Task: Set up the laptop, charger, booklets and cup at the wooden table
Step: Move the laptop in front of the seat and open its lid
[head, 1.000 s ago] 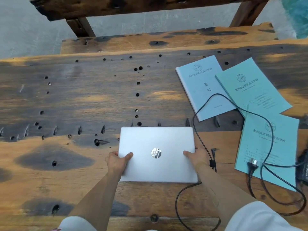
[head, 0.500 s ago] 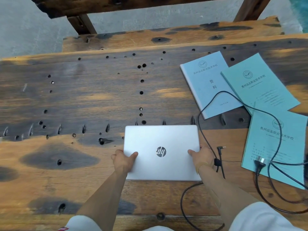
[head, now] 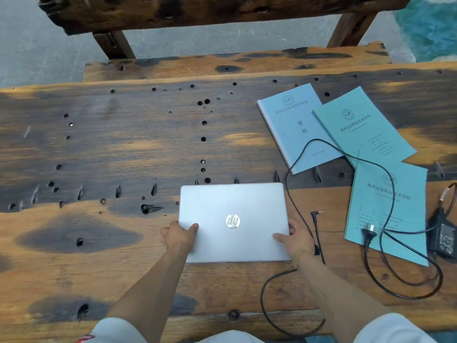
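While lying flat and closed on the table [head: 103,149], near its front edge and a little right of centre, silver laptop [head: 233,222] gripped at both sides. Left hand [head: 179,235] clamped on left edge, thumb on lid, fingers curled under. Right hand [head: 293,237] clamped on right edge the same way, thumb on lid. Logo on lid facing up, read upside down from this seat. Just right of laptop, black cable [head: 288,174] looping from behind the right hand up over the pale blue booklet [head: 298,127], then across the two teal ones. Small angled plug [head: 316,215] lying loose on the wood just beside the right hand, not in the laptop. Upper teal booklet [head: 363,127] overlapping the blue one's right edge; lower teal booklet [head: 388,211] nearer, tilted, with wall plug [head: 369,231] resting on its lower corner. Charger [head: 444,237] at far right edge, touching lower booklet's side, partly cut off. More cable coiled on the wood below the booklets. Wooden bench [head: 222,63] beyond the table. White sleeves at bottom corners.
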`<state>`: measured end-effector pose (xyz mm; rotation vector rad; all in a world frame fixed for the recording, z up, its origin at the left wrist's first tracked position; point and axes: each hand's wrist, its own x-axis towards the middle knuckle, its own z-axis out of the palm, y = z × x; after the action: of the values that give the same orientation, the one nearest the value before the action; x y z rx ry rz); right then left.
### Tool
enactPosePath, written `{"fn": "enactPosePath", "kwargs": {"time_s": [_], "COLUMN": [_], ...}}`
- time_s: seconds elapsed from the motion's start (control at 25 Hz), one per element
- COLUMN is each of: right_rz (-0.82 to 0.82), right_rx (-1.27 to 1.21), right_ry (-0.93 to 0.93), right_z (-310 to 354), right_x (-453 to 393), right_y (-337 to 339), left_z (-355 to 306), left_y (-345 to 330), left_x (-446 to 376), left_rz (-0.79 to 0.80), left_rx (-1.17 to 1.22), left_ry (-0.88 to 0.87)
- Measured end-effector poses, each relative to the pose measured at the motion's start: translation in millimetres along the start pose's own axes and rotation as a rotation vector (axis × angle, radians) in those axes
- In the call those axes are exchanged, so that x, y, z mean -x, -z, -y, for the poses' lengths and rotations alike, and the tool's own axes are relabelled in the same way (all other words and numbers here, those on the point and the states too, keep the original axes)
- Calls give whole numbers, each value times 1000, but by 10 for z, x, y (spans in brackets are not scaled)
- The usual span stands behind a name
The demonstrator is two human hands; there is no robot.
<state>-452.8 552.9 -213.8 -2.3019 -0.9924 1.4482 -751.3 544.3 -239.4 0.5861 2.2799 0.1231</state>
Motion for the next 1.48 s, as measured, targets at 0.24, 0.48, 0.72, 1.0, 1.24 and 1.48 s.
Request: {"fn": "enactPosePath", "kwargs": {"time_s": [0.24, 0.48, 0.72, 1.0, 1.24, 1.48], "right_rz": [-6, -48, -32, 75, 186, 57], "right_rx": [9, 125, 133, -369, -498, -483], "right_ry": [-7, -50, -118, -348, -393, -236], "right_z": [-197, -228, -200, -163, -139, -306], "right_x": [156, 327, 271, 271, 359, 541], "right_y": [35, 16, 31, 215, 343, 184], "left_z": [110, 454, 454, 302, -43, -55], "left_y": [124, 117, 166, 27, -259, -261], "left_x": [96, 359, 406, 774, 802, 882], "left_rz": [71, 96, 120, 46, 46, 83], "left_rx": [-28, -24, 14, -716, -1119, -1267], "left_ry": [-52, -65, -42, -752, -1171, -1192]}}
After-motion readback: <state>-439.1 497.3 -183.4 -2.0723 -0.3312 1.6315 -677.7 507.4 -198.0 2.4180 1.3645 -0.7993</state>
